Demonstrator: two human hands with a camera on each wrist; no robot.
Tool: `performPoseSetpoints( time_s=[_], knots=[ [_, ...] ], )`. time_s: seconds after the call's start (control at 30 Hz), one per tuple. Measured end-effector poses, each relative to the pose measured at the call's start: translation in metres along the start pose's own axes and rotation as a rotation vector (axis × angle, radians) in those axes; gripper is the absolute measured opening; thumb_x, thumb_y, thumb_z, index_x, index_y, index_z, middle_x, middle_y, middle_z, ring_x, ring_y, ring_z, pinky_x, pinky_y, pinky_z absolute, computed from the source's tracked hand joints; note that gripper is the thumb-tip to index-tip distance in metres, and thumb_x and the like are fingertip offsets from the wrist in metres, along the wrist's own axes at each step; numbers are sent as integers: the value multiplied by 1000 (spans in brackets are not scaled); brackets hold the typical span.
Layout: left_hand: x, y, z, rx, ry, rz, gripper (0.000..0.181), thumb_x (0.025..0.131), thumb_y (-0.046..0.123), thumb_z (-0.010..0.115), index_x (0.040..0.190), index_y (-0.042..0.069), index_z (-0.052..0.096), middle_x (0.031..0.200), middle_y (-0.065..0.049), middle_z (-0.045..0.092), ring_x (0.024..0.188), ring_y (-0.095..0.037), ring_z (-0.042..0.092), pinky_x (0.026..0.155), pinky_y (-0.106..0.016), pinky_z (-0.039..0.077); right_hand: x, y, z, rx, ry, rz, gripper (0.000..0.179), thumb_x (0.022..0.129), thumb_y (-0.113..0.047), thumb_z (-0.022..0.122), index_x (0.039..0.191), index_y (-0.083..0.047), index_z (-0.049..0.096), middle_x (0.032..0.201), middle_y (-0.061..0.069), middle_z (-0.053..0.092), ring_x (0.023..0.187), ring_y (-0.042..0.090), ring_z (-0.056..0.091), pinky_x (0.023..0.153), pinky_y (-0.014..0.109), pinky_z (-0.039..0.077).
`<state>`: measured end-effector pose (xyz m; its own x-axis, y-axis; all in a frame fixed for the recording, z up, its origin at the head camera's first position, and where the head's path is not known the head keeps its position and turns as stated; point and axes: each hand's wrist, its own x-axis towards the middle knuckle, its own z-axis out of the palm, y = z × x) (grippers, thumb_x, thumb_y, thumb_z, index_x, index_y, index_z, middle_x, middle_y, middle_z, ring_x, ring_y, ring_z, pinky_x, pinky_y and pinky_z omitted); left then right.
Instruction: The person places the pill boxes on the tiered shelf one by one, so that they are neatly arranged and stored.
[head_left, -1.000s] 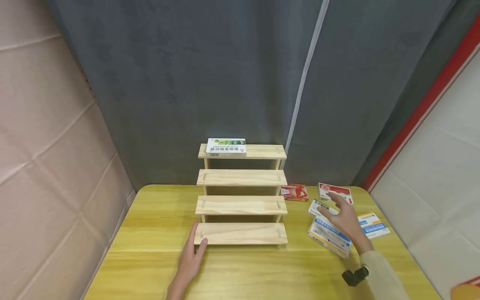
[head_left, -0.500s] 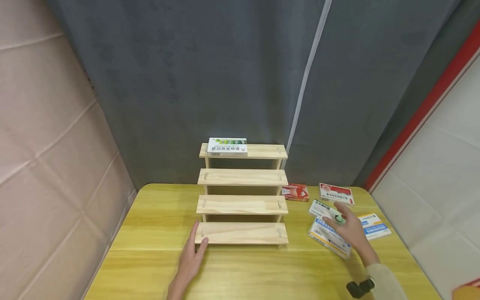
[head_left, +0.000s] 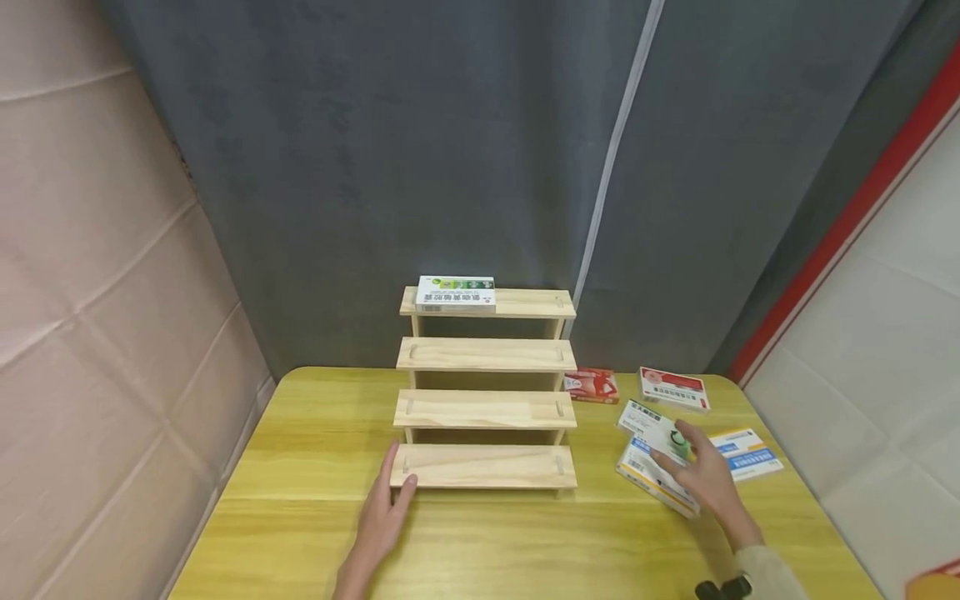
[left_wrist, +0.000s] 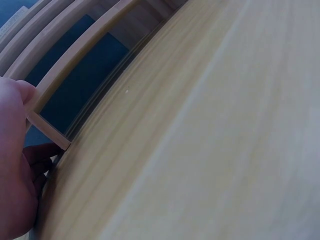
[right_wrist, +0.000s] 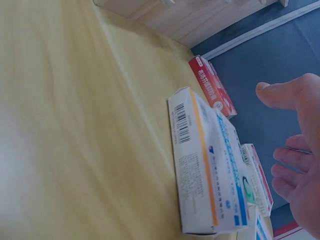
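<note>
My left hand grips the left end of the lowest step of a four-tier wooden display rack; its thumb lies on the step's front edge. In the left wrist view the fingers reach behind the rack's side panel. My right hand hovers over a pile of medicine boxes, thumb and fingers apart, holding nothing. Beneath it lie a white-and-green medicine box and a white-and-blue medicine box with an orange stripe. The right wrist view shows the right hand beside this striped box.
A white-and-green box lies on the top step's left part. A red box sits right of the rack, a red-and-white box farther right. Another blue-and-white box lies near the table's right side. A grey curtain hangs behind.
My right hand has drawn back toward the right and nearer me, uncovering more of the white-and-green box, and its thumb and fingers have come lower over the pile. The left hand stays on the rack.
</note>
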<state>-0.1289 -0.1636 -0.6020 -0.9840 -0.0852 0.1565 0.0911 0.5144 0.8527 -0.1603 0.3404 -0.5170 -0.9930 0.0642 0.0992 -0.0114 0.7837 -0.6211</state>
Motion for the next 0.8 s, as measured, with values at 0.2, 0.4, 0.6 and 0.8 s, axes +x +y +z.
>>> performPoseSetpoints(
  time_s=[0.2,0.4,0.6,0.8],
  knots=[
    [0,0,0,-2,5,-3,67,107,41,49,164,22,18,168,-13,24,148,-49,30,114,-75,25,-6,7,4,-16,15,-7,82,92,-36,75,146,13,38,147,40,42,133,59,41,106,70,39],
    [0,1,-1,1,-1,-2,68,107,40,49,164,20,18,168,-14,24,148,-49,30,114,-75,24,-11,12,6,-11,-9,33,87,90,-38,76,147,13,37,149,41,38,136,59,36,109,71,35],
    [-1,2,-1,-5,0,2,68,107,39,49,164,19,18,168,-14,24,148,-49,30,115,-74,24,-15,19,10,20,-22,70,91,88,-38,79,149,14,34,151,41,35,136,61,35,110,71,35],
    [-1,2,0,-10,0,0,68,107,40,49,164,20,18,168,-13,24,148,-49,30,115,-75,24,-21,27,17,31,-10,82,98,86,-39,81,151,15,29,153,41,32,136,59,37,110,70,35]
  ],
)
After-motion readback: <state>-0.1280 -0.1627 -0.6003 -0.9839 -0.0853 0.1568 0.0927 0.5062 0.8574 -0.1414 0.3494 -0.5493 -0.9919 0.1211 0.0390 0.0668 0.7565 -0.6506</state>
